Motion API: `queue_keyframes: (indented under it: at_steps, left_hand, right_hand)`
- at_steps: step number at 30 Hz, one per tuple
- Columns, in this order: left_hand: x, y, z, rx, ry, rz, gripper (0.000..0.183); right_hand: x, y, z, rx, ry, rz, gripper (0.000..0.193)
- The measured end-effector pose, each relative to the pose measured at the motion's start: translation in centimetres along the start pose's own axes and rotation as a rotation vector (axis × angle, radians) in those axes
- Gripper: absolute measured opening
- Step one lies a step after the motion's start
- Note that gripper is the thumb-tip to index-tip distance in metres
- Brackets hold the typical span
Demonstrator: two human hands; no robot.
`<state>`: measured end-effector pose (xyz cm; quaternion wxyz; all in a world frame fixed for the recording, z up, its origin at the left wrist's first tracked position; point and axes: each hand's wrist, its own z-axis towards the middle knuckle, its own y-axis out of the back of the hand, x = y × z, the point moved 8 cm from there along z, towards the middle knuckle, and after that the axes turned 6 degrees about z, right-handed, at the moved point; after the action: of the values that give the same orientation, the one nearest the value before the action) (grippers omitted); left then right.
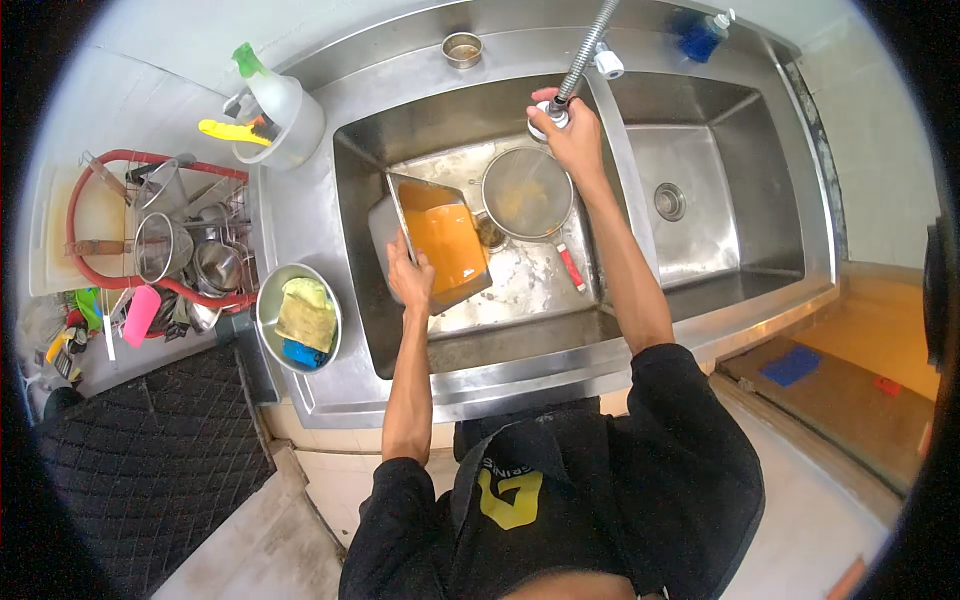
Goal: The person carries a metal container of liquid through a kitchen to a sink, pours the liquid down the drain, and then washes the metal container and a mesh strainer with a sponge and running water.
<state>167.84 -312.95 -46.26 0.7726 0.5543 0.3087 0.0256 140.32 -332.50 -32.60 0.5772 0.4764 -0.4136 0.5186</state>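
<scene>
In the left basin of the steel sink [470,325], my left hand [408,278] grips the near side of a deep rectangular metal pan [382,232]. The pan is tilted, and orange liquid [447,243] lies inside it. At the far right of that basin, my right hand [572,138] is closed around the white spray head [546,120] of a coiled metal faucet hose [587,50]. Between my hands, a round mesh strainer [527,192] with a red handle [571,268] rests on the basin floor, some yellowish residue in its mesh. Part of the drain [489,232] shows beside the pan.
A metal bowl [264,318] with sponges [306,312] stands on the left ledge. Behind it is a tub [300,130] with a spray bottle [262,80]. A rack of utensils [160,245] stands farther left. A small metal cup [462,50] and blue soap bottle [703,42] line the back ledge.
</scene>
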Motion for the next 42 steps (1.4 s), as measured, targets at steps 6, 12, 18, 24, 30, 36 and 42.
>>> queue_keyframes:
  at_steps: [6,12,18,24,30,36,42]
  left_hand:
    - [-0.4,-0.6,0.1,0.039,0.026,-0.019,0.042]
    - [0.2,-0.4,0.1,0.016,0.017,-0.029,0.044]
    - [-0.8,-0.1,-0.1,-0.025,-0.055,-0.094,0.059]
    - [-0.8,-0.3,-0.1,-0.014,-0.055,-0.16,0.063]
    - [-0.5,-0.4,-0.1,-0.018,-0.064,-0.151,0.064]
    - [-0.2,0.0,-0.2,-0.061,-0.109,-0.117,0.064]
    - [-0.5,-0.5,-0.2,-0.018,-0.073,-0.131,0.066]
  right_hand:
    - [-3.2,-0.8,0.0,-0.001,-0.049,0.346,0.022]
    - [-2.9,-2.2,0.0,-0.057,-0.088,0.558,0.013]
    - [-3.5,-2.2,0.1,-0.085,-0.137,0.732,0.009]
    - [-3.3,-2.4,-0.1,-0.004,-0.191,0.914,0.016]
    - [-3.0,-1.9,-0.1,0.112,-0.218,0.832,0.016]
    - [-3.4,-2.1,-0.2,0.214,-0.301,0.639,0.013]
    - [-3.6,-1.6,0.1,0.025,-0.152,0.539,0.015]
